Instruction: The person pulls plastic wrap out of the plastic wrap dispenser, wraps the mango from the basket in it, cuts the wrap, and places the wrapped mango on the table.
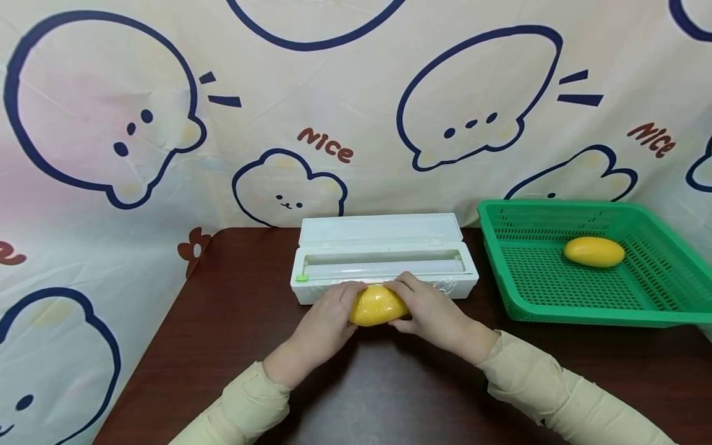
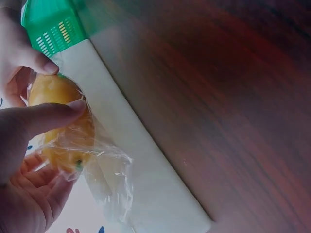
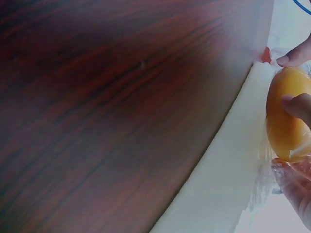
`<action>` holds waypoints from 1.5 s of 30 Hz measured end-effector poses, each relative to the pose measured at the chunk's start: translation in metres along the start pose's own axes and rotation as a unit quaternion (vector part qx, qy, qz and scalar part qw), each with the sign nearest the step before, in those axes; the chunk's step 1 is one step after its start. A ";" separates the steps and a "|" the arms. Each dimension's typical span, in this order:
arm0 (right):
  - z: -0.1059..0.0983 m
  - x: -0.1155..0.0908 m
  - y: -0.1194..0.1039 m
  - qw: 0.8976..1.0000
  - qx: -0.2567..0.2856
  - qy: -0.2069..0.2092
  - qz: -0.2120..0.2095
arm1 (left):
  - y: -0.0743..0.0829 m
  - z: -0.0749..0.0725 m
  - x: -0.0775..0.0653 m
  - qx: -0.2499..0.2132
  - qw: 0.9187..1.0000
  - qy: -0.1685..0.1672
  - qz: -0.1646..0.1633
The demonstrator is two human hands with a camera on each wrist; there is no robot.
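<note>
Both hands hold one yellow mango (image 1: 378, 306) just in front of the white cling film dispenser (image 1: 303, 292). My left hand (image 1: 325, 324) grips its left end, thumb across the near side and fingers behind. At the other end, my right hand (image 1: 436, 318) grips it with thumb and fingers. Clear cling film (image 2: 114, 182) clings to the mango and hangs loose and crumpled at one end in the left wrist view. The dispenser's lid (image 1: 381, 230) stands raised, exposing a film roll (image 1: 384, 268). A green slider (image 1: 301, 278) sits at its left front edge.
To the right stands a green plastic basket (image 1: 556, 314) holding another yellow mango (image 1: 594, 252). Everything rests on a dark brown wooden table (image 1: 378, 395). A cartoon-printed curtain (image 1: 267, 93) hangs behind the table and along its left side.
</note>
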State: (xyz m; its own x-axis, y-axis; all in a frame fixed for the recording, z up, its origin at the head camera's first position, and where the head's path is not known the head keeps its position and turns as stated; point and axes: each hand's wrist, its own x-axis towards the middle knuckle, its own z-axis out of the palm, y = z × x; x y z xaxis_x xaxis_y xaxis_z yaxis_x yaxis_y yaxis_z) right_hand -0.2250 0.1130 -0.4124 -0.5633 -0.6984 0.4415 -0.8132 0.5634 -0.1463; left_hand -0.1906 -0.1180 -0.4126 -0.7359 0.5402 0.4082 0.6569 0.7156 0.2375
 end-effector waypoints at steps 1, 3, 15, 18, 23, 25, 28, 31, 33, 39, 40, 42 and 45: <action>0.000 0.000 0.001 1.000 -0.002 0.001 0.000 | 0.000 0.001 0.000 -0.001 1.000 0.002 0.000; 0.000 -0.001 0.001 1.000 -0.008 0.005 0.002 | -0.001 0.002 0.001 0.000 1.000 0.005 0.000; -0.003 -0.004 0.002 1.000 0.001 -0.010 0.030 | -0.004 -0.001 0.003 -0.025 1.000 -0.012 -0.014; -0.005 -0.003 0.001 0.999 -0.002 -0.016 0.035 | -0.005 -0.001 0.002 -0.032 0.999 -0.015 -0.026; -0.008 -0.001 0.000 0.999 -0.005 -0.016 0.032 | -0.008 0.000 0.004 -0.046 0.998 -0.012 -0.030; -0.008 -0.001 0.000 0.999 -0.008 -0.022 0.032 | -0.008 0.000 0.004 -0.049 0.998 -0.018 -0.034; -0.009 -0.001 0.001 0.999 -0.011 -0.032 0.032 | -0.009 -0.001 0.005 -0.054 0.997 -0.033 -0.046; -0.008 0.000 0.002 0.999 -0.011 -0.031 0.029 | -0.010 -0.003 0.006 -0.059 0.995 -0.050 -0.058; -0.007 0.000 0.003 0.999 -0.009 -0.025 0.027 | -0.010 -0.004 0.007 -0.064 0.994 -0.057 -0.061; -0.006 0.000 0.004 0.999 0.008 -0.032 0.036 | -0.012 -0.006 0.008 -0.073 0.993 -0.069 -0.068; -0.007 0.000 0.004 0.999 0.011 -0.037 0.038 | -0.012 -0.006 0.008 -0.074 0.992 -0.073 -0.071; -0.008 0.001 0.004 0.998 0.017 -0.046 0.044 | -0.012 -0.007 0.010 -0.077 0.991 -0.080 -0.076; -0.011 0.003 0.004 0.997 0.022 -0.059 0.051 | -0.013 -0.009 0.012 -0.084 0.989 -0.090 -0.083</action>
State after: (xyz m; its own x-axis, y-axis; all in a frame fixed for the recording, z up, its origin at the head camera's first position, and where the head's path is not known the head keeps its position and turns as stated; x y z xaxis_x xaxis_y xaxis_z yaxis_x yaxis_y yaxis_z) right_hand -0.2287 0.1178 -0.4021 -0.6551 -0.6869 0.3148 -0.7545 0.6164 -0.2252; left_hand -0.2061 -0.1247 -0.4033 -0.8429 0.5027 0.1918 0.5319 0.7249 0.4377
